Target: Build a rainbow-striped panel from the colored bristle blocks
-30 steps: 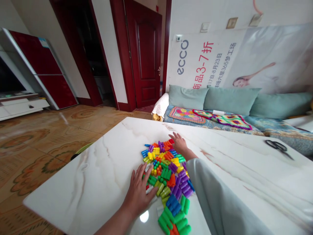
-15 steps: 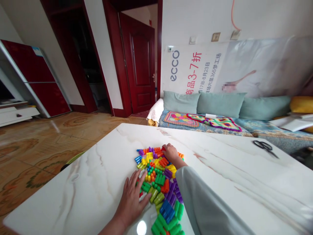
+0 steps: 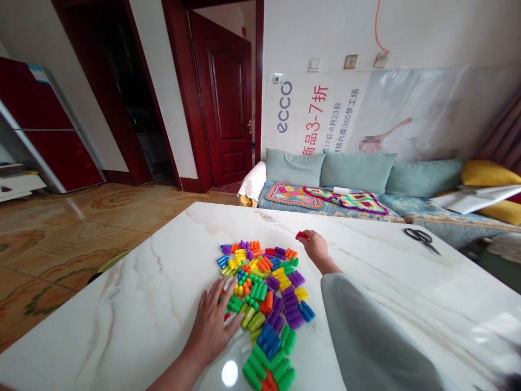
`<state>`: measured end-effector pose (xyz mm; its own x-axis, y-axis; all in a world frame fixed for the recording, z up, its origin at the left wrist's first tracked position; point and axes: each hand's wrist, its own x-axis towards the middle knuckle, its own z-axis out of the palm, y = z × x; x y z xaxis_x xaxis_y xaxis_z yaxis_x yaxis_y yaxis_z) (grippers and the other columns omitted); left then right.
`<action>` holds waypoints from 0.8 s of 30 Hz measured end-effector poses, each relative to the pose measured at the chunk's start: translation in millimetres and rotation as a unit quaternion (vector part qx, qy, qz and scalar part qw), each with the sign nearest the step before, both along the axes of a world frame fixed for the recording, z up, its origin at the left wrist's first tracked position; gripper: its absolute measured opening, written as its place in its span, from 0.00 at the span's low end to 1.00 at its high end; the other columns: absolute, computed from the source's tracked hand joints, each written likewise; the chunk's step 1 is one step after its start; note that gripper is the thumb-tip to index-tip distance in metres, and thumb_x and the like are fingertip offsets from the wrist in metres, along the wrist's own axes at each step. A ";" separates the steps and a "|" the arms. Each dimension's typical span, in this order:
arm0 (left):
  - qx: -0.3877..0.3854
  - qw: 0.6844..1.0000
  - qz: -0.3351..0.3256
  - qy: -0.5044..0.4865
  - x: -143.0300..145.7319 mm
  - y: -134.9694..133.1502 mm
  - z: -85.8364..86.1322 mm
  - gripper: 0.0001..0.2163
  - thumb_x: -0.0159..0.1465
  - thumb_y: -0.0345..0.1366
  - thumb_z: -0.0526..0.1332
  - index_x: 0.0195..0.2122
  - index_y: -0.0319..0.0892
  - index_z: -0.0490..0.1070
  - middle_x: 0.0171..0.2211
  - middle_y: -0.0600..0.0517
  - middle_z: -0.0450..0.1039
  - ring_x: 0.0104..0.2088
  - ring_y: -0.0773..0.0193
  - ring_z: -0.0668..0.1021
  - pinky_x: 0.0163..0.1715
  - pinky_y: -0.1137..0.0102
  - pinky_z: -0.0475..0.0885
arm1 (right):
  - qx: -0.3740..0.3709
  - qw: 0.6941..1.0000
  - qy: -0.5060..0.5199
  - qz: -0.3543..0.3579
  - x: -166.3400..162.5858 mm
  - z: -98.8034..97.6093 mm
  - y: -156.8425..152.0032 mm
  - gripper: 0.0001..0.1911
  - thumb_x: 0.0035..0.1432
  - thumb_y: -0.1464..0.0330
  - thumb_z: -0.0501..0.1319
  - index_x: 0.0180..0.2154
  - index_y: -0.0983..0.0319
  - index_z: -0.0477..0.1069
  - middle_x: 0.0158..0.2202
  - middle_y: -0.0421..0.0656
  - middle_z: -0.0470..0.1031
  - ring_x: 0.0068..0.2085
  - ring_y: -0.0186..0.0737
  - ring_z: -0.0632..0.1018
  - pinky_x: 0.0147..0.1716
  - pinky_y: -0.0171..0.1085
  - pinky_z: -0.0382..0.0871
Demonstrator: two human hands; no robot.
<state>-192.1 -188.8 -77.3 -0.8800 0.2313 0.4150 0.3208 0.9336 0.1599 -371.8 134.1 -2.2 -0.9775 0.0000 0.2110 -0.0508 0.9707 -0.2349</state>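
Bullet-shaped plastic building blocks in several colours (image 3: 275, 309) lie in a loose pile on the white marble-patterned table (image 3: 154, 304). My left hand (image 3: 214, 320) rests at the pile's left edge, fingers spread, over or against green and red blocks; what is under the palm is hidden. Just right of the pile's far end, my right hand (image 3: 316, 247) pinches a small red block (image 3: 302, 235) between thumb and fingers, apart from the other pieces. Nearest me in the pile are green blocks (image 3: 254, 366) and a blue group (image 3: 268, 341).
Black-handled scissors (image 3: 421, 239) lie near the table's far right edge. Behind the table stands a sofa with green cushions (image 3: 358, 171) and crocheted mats (image 3: 345, 201). A dark red door (image 3: 223, 98) stands ajar, and a red fridge (image 3: 44, 130) is at the left.
My right hand has moved right, out of the pile's far end, carrying a red block. My left hand stays at the pile's left side. The view has shifted slightly to the right.
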 end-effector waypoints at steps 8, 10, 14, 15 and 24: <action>0.006 1.000 -0.001 -0.004 0.4 0.5 1.1 0.31 0.66 0.46 0.52 0.68 0.50 0.42 0.66 0.46 0.53 0.64 0.50 0.60 0.59 0.49 0.58 | -0.003 0.998 -0.048 0.048 11.7 -29.1 -0.6 0.13 0.59 0.72 0.55 0.44 0.59 0.73 0.44 0.44 0.75 0.41 0.37 0.76 0.35 0.32 0.61; 0.008 1.000 -0.002 0.001 0.4 0.4 0.6 0.31 0.66 0.46 0.53 0.68 0.51 0.42 0.66 0.46 0.54 0.64 0.50 0.61 0.59 0.50 0.58 | -0.006 0.998 -0.047 0.050 8.5 -29.0 -5.6 0.14 0.59 0.73 0.55 0.45 0.58 0.72 0.44 0.43 0.76 0.42 0.38 0.76 0.35 0.32 0.61; 0.008 1.000 0.001 0.001 0.3 0.3 0.0 0.31 0.66 0.46 0.53 0.68 0.51 0.43 0.66 0.46 0.53 0.64 0.50 0.61 0.59 0.50 0.58 | -0.009 0.998 -0.044 0.034 4.1 -30.7 -2.7 0.17 0.59 0.73 0.54 0.50 0.60 0.69 0.45 0.46 0.76 0.43 0.40 0.76 0.36 0.33 0.61; 0.008 1.000 0.001 -0.001 0.3 0.4 0.3 0.31 0.66 0.46 0.53 0.68 0.51 0.43 0.66 0.46 0.53 0.64 0.50 0.61 0.59 0.50 0.58 | -0.009 0.998 -0.045 0.035 3.8 -32.0 -0.7 0.16 0.59 0.73 0.55 0.49 0.60 0.70 0.46 0.46 0.75 0.43 0.40 0.76 0.36 0.33 0.62; 0.012 1.000 -0.001 -0.008 1.6 2.2 3.6 0.31 0.66 0.45 0.52 0.68 0.51 0.43 0.67 0.46 0.52 0.64 0.50 0.60 0.60 0.50 0.57 | -0.013 0.998 -0.032 0.043 3.6 -37.1 4.3 0.18 0.60 0.72 0.55 0.52 0.60 0.69 0.49 0.46 0.74 0.44 0.40 0.76 0.37 0.33 0.63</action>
<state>-190.5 -186.6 -73.7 -0.8863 0.2237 0.4054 0.3202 0.9285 0.1877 -368.2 138.3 -39.3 -0.9856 -0.0801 0.1491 -0.1178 0.9571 -0.2646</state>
